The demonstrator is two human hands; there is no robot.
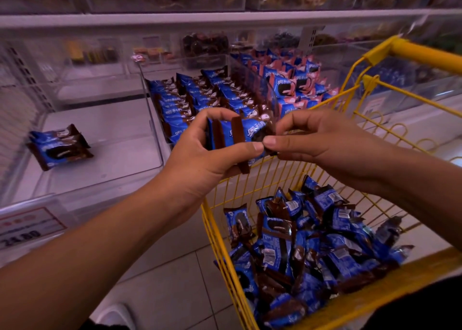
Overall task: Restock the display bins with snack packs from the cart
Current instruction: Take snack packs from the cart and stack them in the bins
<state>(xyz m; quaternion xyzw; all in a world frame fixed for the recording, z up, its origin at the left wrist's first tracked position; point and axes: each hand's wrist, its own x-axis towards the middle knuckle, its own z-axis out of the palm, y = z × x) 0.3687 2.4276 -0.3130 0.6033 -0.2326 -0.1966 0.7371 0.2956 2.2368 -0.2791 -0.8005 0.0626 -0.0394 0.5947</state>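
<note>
head view: snack packs (235, 134) between left hand (207, 152) and right hand (315, 142)

left bin (105, 139) mostly bare floor beside few packs (58, 145), middle bin (200, 97) packed full, clear divider (153, 119) between

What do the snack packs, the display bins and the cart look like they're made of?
Snack packs: thin glossy film, probably plastic; highlights and flat crimped brown end seals show.
Display bins: clear rigid plastic, likely acrylic; shelf and packs show through the walls, edges catch light.
Cart: wire grid, seemingly metal under smooth yellow coating, with thicker tubular handle.
</note>
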